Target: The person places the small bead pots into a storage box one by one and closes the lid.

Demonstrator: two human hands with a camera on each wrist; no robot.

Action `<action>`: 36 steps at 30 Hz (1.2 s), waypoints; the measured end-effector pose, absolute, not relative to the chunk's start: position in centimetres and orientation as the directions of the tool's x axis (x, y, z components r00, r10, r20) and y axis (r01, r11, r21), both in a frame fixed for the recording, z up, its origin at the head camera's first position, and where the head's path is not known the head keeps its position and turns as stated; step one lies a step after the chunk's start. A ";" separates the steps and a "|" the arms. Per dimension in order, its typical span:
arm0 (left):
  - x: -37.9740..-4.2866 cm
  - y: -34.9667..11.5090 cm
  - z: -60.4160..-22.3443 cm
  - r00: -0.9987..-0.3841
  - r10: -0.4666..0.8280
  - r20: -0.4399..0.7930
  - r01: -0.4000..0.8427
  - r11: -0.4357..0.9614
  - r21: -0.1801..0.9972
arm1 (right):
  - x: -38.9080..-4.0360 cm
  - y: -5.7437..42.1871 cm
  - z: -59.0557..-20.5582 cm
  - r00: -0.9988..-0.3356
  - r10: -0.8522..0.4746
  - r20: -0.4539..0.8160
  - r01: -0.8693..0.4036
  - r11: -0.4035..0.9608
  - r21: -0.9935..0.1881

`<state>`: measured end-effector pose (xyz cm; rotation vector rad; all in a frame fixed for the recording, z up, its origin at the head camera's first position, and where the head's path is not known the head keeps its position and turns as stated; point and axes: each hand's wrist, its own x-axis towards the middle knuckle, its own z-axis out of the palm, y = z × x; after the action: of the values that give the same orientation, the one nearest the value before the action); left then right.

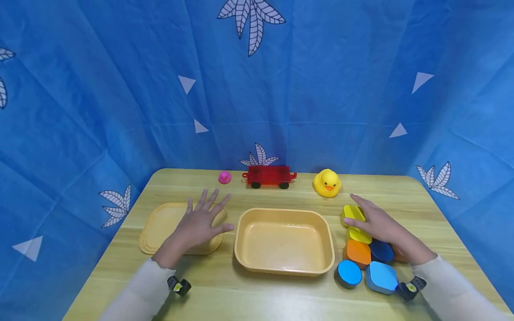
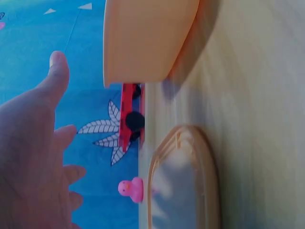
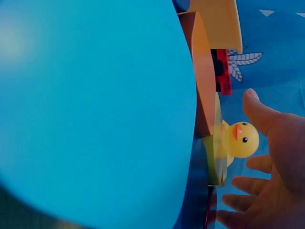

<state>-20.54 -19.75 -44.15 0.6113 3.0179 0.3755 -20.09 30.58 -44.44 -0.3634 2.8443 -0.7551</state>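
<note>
In the head view my left hand (image 1: 199, 224) is spread over a flat tan lid (image 1: 160, 218), holding nothing. The left wrist view shows its fingers well apart from the lid (image 2: 209, 181). Over on the right, my right hand (image 1: 379, 220) hovers above two yellow blocks (image 1: 361, 235), thumb and fingers parted; it partly hides them. Below it lie an orange block (image 1: 358, 253), a dark blue block (image 1: 381, 250), a round blue block (image 1: 348, 273) and a light blue block (image 1: 380, 277). Between the hands stands an open tan box (image 1: 284, 245).
Along the back of the table stand a small pink duck (image 1: 225, 177), a red toy wagon (image 1: 268, 175) and a larger yellow duck (image 1: 327, 183). A blue curtain (image 1: 321, 89) hangs behind. In the right wrist view a light blue block (image 3: 95, 114) fills much of the picture.
</note>
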 end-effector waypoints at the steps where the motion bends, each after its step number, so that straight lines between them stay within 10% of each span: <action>1: -20.4 -19.6 -44.2 -0.920 0.393 0.006 0.382 0.891 0.245 | -20.3 30.7 -44.5 -0.953 -0.282 -0.108 -0.191 0.840 -0.507; 36: -16.5 -16.5 -46.6 -0.786 0.618 -0.039 0.526 0.700 0.483 | -23.3 31.0 -44.7 -0.924 -0.253 -0.285 -0.058 0.832 -0.551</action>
<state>-16.47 -16.45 -46.58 0.9225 2.7101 0.6794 -23.25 30.99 -44.68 -0.2345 2.6645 -0.7855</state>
